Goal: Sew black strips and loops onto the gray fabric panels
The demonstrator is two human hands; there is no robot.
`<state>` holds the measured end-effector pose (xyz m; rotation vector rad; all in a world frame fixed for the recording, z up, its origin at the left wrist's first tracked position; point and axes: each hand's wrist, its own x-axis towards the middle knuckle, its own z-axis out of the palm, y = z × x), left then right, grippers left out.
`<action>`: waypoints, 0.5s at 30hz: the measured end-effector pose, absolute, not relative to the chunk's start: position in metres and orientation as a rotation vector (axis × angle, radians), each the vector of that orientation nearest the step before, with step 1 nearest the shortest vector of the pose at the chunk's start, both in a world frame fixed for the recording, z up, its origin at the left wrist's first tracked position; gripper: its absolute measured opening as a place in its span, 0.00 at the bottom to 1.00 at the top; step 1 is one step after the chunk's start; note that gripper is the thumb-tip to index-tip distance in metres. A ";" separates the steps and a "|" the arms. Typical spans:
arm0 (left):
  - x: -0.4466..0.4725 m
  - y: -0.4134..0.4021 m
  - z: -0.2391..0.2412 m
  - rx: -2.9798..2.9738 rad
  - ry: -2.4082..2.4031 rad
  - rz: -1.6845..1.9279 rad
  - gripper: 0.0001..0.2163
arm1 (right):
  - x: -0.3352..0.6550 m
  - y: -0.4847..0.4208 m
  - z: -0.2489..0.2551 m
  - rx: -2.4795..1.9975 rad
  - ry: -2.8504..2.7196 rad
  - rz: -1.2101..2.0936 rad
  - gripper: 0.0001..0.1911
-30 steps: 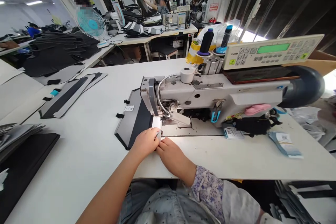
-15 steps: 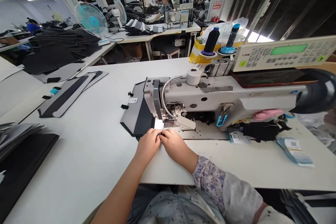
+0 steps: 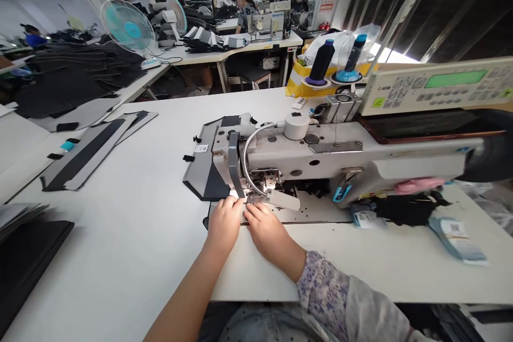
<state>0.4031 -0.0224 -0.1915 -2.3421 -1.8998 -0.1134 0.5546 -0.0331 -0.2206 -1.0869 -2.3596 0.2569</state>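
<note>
A grey and black fabric panel (image 3: 204, 168) with a white label and small black tabs lies behind and left of the sewing machine's head (image 3: 224, 152). Part of it is hidden under the machine. My left hand (image 3: 225, 223) is closed, its fingertips pinched at the panel's near edge, just in front of the presser foot (image 3: 249, 196). Close beside it, my right hand (image 3: 265, 230) has its fingers bent together at the front of the needle area. What lies under these right fingertips is hidden. A bright work light shines at the needle.
A control panel (image 3: 444, 85) and thread cones (image 3: 321, 61) stand at the machine's back right. Strip-shaped fabric pieces (image 3: 94, 152) lie on the left, with a black stack (image 3: 32, 262) nearer me. Small scissors-like snips (image 3: 342, 189) hang on the machine. Another person (image 3: 245, 8) sits farther back.
The panel has moved away from me under the machine, its far end now showing behind the head. The white piece by my left fingers is mostly covered. The view has shifted slightly.
</note>
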 end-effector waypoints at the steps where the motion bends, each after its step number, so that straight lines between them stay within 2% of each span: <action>1: 0.402 -0.023 -0.192 -2.333 -1.870 -0.119 0.20 | 0.555 -0.036 -0.219 -1.078 -2.353 0.262 0.14; 7: 0.389 -0.010 -0.200 -2.319 -1.640 -0.364 0.18 | 0.557 -0.038 -0.212 -1.043 -2.323 0.244 0.08; 12: 0.378 0.015 -0.217 -2.330 -1.481 -0.622 0.17 | 0.561 -0.025 -0.218 -1.057 -2.343 0.150 0.09; 15: 0.379 0.021 -0.218 -2.330 -1.476 -0.611 0.17 | 0.562 -0.022 -0.217 -1.089 -2.365 0.130 0.09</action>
